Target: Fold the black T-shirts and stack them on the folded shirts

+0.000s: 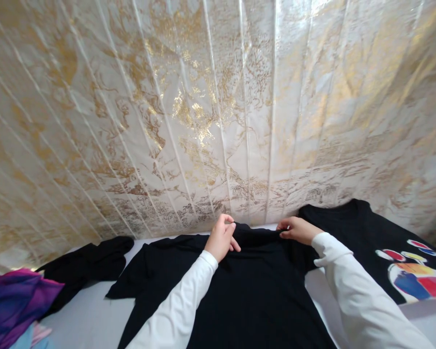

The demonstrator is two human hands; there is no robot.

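Observation:
A black T-shirt (pixel 254 291) lies spread out in front of me, its neck end toward the wall. My left hand (pixel 223 237) is at the left of the collar, thumb and index finger pinched on the cloth while the other fingers hang loose. At the right end of the collar, my right hand (pixel 296 230) grips the fabric edge between thumb and fingers. Between both hands the collar edge is slightly raised. The lower part of the shirt runs out of the picture at the bottom.
To the right lies another black T-shirt (pixel 352 242) with a colourful print. A crumpled black garment (pixel 90 261) and a purple and pink cloth (pixel 18 305) are on the left. All rest on a white surface (pixel 83 320), against a gold-patterned curtain (pixel 203 121).

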